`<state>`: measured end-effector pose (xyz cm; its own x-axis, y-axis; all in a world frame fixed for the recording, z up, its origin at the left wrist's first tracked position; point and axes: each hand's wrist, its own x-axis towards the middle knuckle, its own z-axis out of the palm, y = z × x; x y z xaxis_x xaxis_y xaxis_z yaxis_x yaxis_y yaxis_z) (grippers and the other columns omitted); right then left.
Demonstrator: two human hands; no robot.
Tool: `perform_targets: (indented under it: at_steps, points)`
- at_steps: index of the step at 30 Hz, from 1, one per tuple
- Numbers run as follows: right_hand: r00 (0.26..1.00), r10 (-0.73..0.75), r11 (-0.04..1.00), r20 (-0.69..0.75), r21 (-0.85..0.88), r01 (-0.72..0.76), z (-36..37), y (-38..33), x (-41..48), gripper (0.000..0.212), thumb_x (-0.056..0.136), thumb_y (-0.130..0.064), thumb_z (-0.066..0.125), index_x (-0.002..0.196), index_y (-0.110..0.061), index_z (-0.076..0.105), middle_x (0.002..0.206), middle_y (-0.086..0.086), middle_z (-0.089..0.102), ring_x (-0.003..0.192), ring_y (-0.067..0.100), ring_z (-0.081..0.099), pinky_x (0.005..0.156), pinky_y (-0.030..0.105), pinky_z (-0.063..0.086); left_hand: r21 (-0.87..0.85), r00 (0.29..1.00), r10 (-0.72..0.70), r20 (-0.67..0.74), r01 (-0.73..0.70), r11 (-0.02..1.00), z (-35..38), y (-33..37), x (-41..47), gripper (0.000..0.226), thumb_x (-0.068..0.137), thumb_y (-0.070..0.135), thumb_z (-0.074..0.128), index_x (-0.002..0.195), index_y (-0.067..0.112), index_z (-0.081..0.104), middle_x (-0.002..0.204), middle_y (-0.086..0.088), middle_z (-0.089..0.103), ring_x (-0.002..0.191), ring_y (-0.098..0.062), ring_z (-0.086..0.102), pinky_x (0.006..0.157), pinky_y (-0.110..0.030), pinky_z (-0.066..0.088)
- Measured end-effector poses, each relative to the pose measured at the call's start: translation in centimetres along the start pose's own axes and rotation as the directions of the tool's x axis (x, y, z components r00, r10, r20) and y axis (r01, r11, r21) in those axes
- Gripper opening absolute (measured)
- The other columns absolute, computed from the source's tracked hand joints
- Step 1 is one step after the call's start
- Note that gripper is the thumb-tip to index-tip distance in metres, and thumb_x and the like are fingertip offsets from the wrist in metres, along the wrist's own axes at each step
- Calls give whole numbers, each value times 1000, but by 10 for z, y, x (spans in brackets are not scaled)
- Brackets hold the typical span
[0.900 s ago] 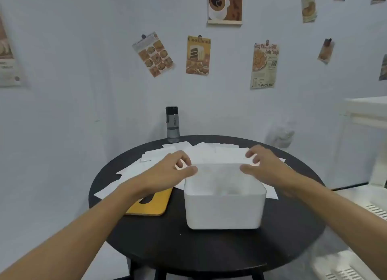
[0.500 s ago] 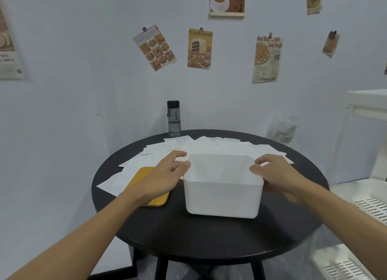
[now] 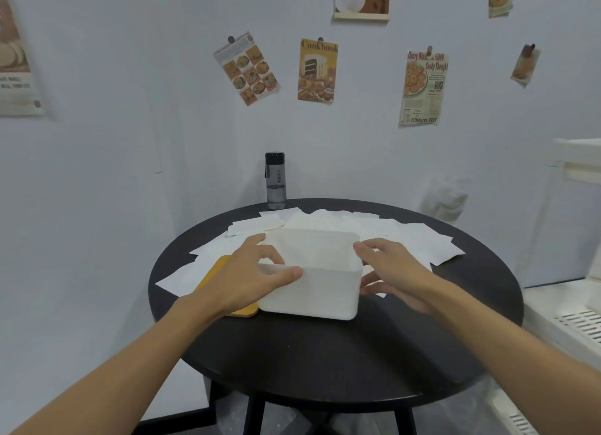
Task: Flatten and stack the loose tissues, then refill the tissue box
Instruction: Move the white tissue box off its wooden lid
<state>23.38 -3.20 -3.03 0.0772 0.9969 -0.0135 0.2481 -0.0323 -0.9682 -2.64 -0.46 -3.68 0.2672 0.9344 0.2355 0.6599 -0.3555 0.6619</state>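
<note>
Since half a second ago the left hand (image 3: 247, 278) has slid onto the tissue box (image 3: 318, 291), thumb hooked over its near rim and fingers curled at the far left corner, gripping it. The right hand (image 3: 396, 272) cups the opposite end, fingers loosely bent, though whether it truly clamps the wall cannot be told. Sitting mid-table (image 3: 325, 353), the box has its long axis running left to right between the hands, and the loose tissues (image 3: 416, 239) lie spread just behind it, about equally near both. A yellow lid (image 3: 214, 268) is partly hidden under the left hand. White on white, the box's contents and the separate sheets are hard to make out.
</note>
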Motion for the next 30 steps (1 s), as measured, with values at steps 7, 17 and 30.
perform_targets:
  at_steps: [7, 17, 30]
  points:
    - [985, -23, 996, 171, 87, 8, 4, 8, 4, 66, 98, -42, 57, 153, -45, 20, 142, -10, 44, 94, 25, 62, 93, 48, 57, 26, 992, 82, -95, -80, 996, -7, -17, 0, 23, 85, 43, 76, 80, 24, 65, 103, 16, 63, 98, -8, 58, 79, -24, 45]
    - [981, -155, 932, 115, 346, 106, 33, -5, 17, 56, 98, -35, 59, 148, -38, 34, 136, -6, 54, 87, 25, 55, 92, 47, 55, -87, 950, 117, -291, -148, 985, -37, -24, -11, 24, 75, 45, 84, 78, 27, 69, 109, 10, 66, 103, -12, 59, 79, -34, 57]
    - [953, -244, 963, 181, 157, 217, 122, -14, 39, 52, 93, -38, 67, 141, -36, 48, 149, -10, 40, 126, 17, 50, 89, 36, 56, -38, 933, -7, -360, -7, 999, -66, -81, -23, 26, 80, 41, 81, 98, 36, 63, 102, 20, 58, 85, -3, 52, 73, -21, 41]
